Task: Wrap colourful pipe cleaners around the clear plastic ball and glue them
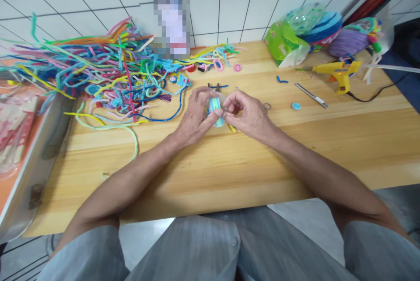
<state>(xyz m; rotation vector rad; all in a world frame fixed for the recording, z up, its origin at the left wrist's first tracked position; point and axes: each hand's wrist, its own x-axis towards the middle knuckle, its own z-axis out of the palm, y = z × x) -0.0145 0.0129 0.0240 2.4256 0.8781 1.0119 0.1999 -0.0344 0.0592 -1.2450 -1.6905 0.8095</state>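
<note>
Both my hands meet over the middle of the wooden table. My left hand is curled around a small bundle of light blue and green pipe cleaner. My right hand pinches the same bundle from the right, fingers pressed together on it. A short yellow piece pokes out below my right hand. Pliers lie just behind my hands.
A big tangle of coloured pipe cleaners covers the far left. A yellow glue gun, a metal tool, a small blue coil, a green packet and coiled rolls lie at the far right. A metal tray borders the left edge.
</note>
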